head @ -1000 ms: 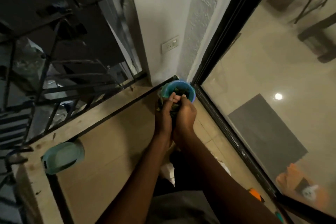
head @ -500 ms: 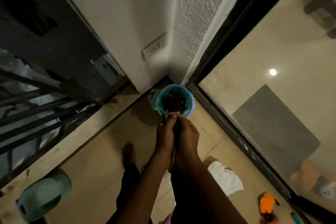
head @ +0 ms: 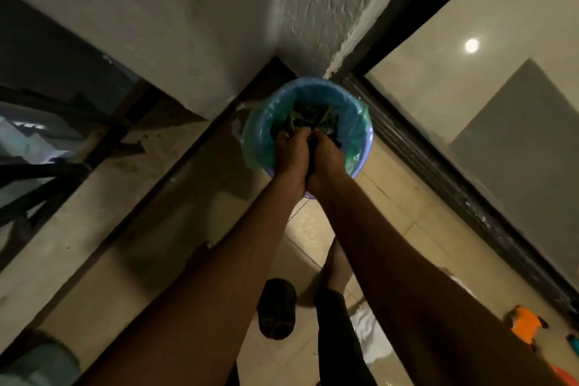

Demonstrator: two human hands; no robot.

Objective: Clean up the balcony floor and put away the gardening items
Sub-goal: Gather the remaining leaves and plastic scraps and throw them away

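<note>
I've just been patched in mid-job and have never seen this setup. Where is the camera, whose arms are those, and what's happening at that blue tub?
There is no machine here: a person is working with two bare hands, filmed by one wide-angle camera worn on the head and looking down, so straight lines bend. The left hand and right hand are pressed together, fingers curled round a clump of leaves, over a blue bin with a green liner. The bin stands on the tiled floor, in the corner between the wall and the glass door. At lower right lie a white cloth and an orange item, too blurred to name.
</note>
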